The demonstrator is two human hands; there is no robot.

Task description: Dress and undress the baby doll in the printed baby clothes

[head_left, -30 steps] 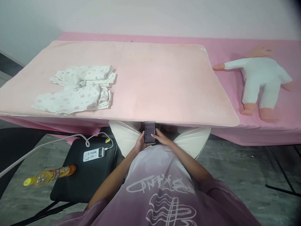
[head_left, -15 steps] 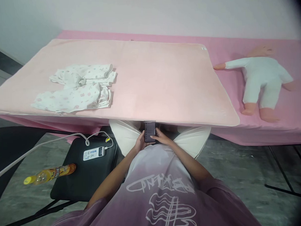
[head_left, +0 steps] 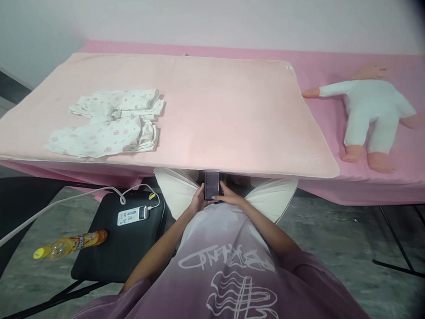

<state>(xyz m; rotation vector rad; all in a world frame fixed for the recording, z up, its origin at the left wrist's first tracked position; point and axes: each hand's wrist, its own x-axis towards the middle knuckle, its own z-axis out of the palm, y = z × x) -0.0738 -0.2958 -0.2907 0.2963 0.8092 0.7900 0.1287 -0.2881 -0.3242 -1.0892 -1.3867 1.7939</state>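
Note:
A dark smartphone (head_left: pixel 211 186) is held upright over my lap, just below the near edge of the table. My left hand (head_left: pixel 199 200) is closed around its left side and lower corner. Against its right side and lower edge lies my right hand (head_left: pixel 229 194), gripping it with the thumb by the bottom of the screen. Beyond, on the pale pink mat (head_left: pixel 228 112), lie white printed baby clothes (head_left: pixel 106 123) to the left. A doll (head_left: pixel 373 112) in a white suit rests on the pink tablecloth (head_left: pixel 417 171) to the right.
A black chair (head_left: pixel 107 256) stands at my left. On it are a white power bank (head_left: pixel 132 216), a white cable (head_left: pixel 77 194) plugged into it, and a yellow-capped drink bottle (head_left: pixel 71 244) lying over the seat edge. Metal legs (head_left: pixel 396 239) stand below the table at right.
My right thumb has shifted slightly lower on the phone, and the screen's content looks different. The hands otherwise keep their hold; the clothes and doll stay put.

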